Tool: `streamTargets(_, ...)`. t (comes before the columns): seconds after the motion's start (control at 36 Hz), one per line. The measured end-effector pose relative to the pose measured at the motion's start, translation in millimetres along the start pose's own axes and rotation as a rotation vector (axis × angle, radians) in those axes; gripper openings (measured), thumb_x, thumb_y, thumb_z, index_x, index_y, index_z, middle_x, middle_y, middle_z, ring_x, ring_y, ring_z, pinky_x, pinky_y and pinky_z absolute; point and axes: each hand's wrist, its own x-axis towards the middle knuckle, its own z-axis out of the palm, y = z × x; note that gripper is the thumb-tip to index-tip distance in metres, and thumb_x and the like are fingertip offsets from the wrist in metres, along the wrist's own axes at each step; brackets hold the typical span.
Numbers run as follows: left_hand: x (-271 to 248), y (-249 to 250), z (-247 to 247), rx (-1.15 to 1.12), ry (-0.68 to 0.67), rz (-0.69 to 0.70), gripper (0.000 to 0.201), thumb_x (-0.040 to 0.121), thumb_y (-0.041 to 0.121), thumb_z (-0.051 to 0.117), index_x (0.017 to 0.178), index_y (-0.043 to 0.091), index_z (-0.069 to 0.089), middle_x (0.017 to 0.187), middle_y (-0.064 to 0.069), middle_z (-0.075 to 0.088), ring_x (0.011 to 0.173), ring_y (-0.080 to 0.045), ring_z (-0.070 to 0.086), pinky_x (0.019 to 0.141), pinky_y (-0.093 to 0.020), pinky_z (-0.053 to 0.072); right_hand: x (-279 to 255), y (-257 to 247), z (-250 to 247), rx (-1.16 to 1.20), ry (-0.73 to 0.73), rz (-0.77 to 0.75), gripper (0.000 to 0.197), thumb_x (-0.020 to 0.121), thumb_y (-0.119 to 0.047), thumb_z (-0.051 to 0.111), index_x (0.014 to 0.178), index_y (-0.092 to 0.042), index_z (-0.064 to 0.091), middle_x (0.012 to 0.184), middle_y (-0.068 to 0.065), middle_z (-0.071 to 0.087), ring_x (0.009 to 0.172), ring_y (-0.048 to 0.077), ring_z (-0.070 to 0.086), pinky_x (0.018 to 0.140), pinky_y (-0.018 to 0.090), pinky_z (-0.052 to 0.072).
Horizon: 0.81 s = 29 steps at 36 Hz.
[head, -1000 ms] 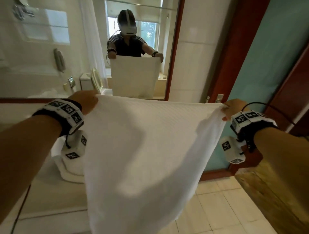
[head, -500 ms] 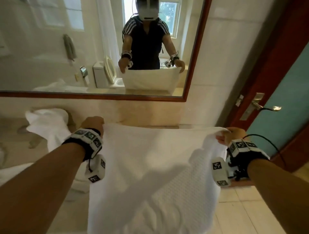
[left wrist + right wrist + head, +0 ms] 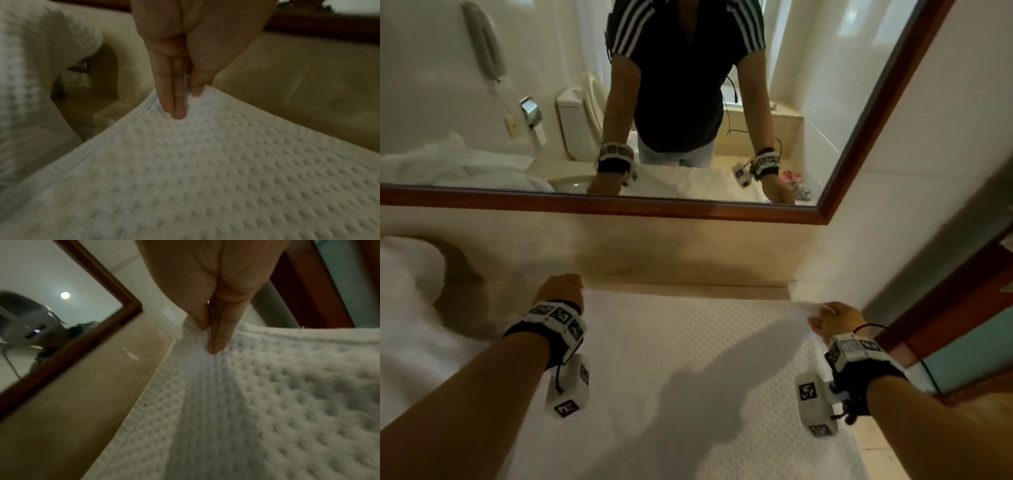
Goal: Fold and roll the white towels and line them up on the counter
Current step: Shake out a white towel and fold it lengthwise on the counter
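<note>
A white waffle-weave towel (image 3: 688, 370) lies spread flat on the beige counter (image 3: 671, 260), its far edge near the back wall. My left hand (image 3: 563, 289) pinches the far left corner between fingers and thumb; in the left wrist view the towel (image 3: 205, 170) sits under that hand (image 3: 185, 97). The far right corner is pinched by my right hand (image 3: 832, 318), and the right wrist view shows the hand (image 3: 211, 334) with the towel (image 3: 267, 394) bunched slightly at the pinch.
A heap of other white towels (image 3: 410, 308) lies on the counter to the left. A wood-framed mirror (image 3: 619, 205) hangs above the backsplash. A wall and a door frame (image 3: 945, 308) close in at the right, by the towel's right edge.
The towel hung in the air between my raised hands. Both hands have come down and forward, and it now lies flat on the counter, still pinched at its far corners.
</note>
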Motion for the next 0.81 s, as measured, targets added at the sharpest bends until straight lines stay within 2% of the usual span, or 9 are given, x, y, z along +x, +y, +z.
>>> streamTargets(0.14, 39, -5, 35, -0.003, -0.026, -0.01, 0.026, 0.093, 0.007, 0.045, 0.114, 0.008, 0.061, 0.12, -0.015, 0.062, 0.109, -0.03, 0.06, 0.096, -0.036, 0.048, 27, -7, 36, -0.628, -0.059, -0.068, 0.032, 0.09, -0.028, 0.055, 0.115, -0.01, 0.063, 0.119, 0.013, 0.063, 0.109, 0.03, 0.058, 0.087, 0.03, 0.045)
streamTargets(0.22, 60, -5, 46, -0.111, -0.005, -0.058, 0.036, 0.099, 0.011, 0.036, 0.131, 0.007, 0.051, 0.138, -0.018, 0.05, 0.124, -0.033, 0.05, 0.106, -0.04, 0.039, 50, -5, 54, -0.506, -0.034, -0.076, 0.031, 0.09, -0.024, 0.056, 0.118, -0.01, 0.062, 0.121, 0.015, 0.062, 0.111, 0.031, 0.057, 0.086, 0.03, 0.043)
streamTargets(0.31, 77, -10, 53, -0.223, 0.021, -0.018, 0.036, 0.096, 0.009, 0.042, 0.13, 0.004, 0.052, 0.138, -0.021, 0.049, 0.125, -0.037, 0.047, 0.107, -0.043, 0.038, 64, 3, 66, -0.166, -0.056, -0.009, 0.044, 0.092, -0.012, 0.052, 0.135, -0.008, 0.046, 0.135, 0.019, 0.051, 0.121, 0.037, 0.051, 0.098, 0.039, 0.044)
streamTargets(0.36, 81, -15, 57, -0.255, 0.034, 0.034, 0.04, 0.091, 0.004, 0.048, 0.131, 0.007, 0.052, 0.139, -0.021, 0.046, 0.125, -0.039, 0.047, 0.106, -0.045, 0.039, 65, 6, 69, -0.15, -0.053, 0.016, 0.062, 0.092, -0.012, 0.052, 0.147, -0.011, 0.024, 0.148, 0.02, 0.035, 0.13, 0.039, 0.041, 0.106, 0.048, 0.038)
streamTargets(0.44, 68, -21, 58, -0.303, -0.029, 0.082, 0.054, 0.09, 0.004, 0.052, 0.141, 0.012, 0.038, 0.15, -0.02, 0.027, 0.132, -0.039, 0.038, 0.111, -0.044, 0.034, 49, 1, 63, -0.259, -0.049, -0.022, 0.071, 0.093, -0.014, 0.052, 0.15, -0.011, 0.01, 0.155, 0.017, 0.018, 0.141, 0.033, 0.024, 0.114, 0.045, 0.025)
streamTargets(0.5, 55, -24, 55, -0.288, -0.055, 0.092, 0.058, 0.09, 0.006, 0.054, 0.143, 0.014, 0.033, 0.153, -0.017, 0.021, 0.135, -0.037, 0.035, 0.113, -0.041, 0.032, 37, 0, 54, -0.3, -0.071, -0.044, 0.069, 0.094, -0.015, 0.051, 0.15, -0.013, 0.012, 0.157, 0.015, 0.014, 0.144, 0.029, 0.017, 0.114, 0.039, 0.02)
streamTargets(0.58, 34, -32, 42, -0.225, -0.091, 0.089, 0.06, 0.089, 0.014, 0.057, 0.144, 0.016, 0.032, 0.153, -0.016, 0.025, 0.138, -0.035, 0.031, 0.115, -0.042, 0.028, 14, -4, 32, -0.295, -0.113, -0.035, 0.065, 0.093, -0.016, 0.054, 0.148, -0.013, 0.021, 0.153, 0.016, 0.024, 0.138, 0.034, 0.029, 0.109, 0.04, 0.031)
streamTargets(0.72, -10, -52, 17, -0.115, -0.111, 0.082, 0.058, 0.086, 0.028, 0.059, 0.139, 0.017, 0.037, 0.146, -0.017, 0.037, 0.133, -0.036, 0.038, 0.11, -0.045, 0.034, -37, -1, -8, -0.323, -0.127, -0.045, 0.053, 0.091, -0.02, 0.057, 0.14, -0.014, 0.038, 0.137, 0.02, 0.046, 0.111, 0.034, 0.054, 0.079, 0.03, 0.042)
streamTargets(0.81, -53, -60, 0, -0.067, -0.116, 0.108, 0.054, 0.088, 0.029, 0.057, 0.136, 0.015, 0.039, 0.139, -0.017, 0.045, 0.124, -0.035, 0.047, 0.104, -0.041, 0.041, -75, 12, -32, -0.31, -0.111, -0.073, 0.044, 0.091, -0.016, 0.058, 0.133, -0.008, 0.047, 0.136, 0.018, 0.049, 0.116, 0.033, 0.052, 0.087, 0.028, 0.041)
